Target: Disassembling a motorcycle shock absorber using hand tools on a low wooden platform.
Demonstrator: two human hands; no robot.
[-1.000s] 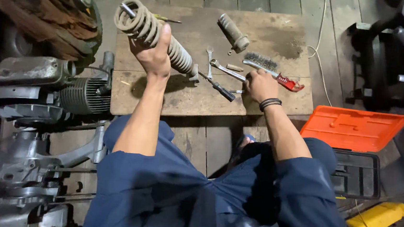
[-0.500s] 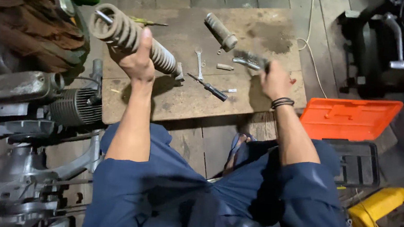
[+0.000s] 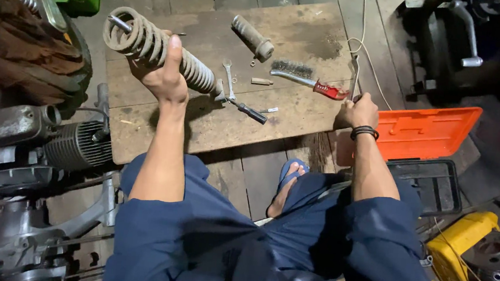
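1. Left hand [image 3: 163, 77] clenched around grey metal coil-spring shock absorber [image 3: 150, 46], thumb up over the coils, lower end resting on worn wooden board [image 3: 305, 38]
2. Right hand [image 3: 356, 112] closed on thin metal tool [image 3: 354, 74] at the board's right edge
3. Red-handled wire brush [image 3: 305, 79] just left of right-hand grip
4. Black-handled screwdriver [image 3: 246, 109] and flat wrench [image 3: 228, 79] between the grips
5. Orange plastic case lid [image 3: 429, 134] right of right hand
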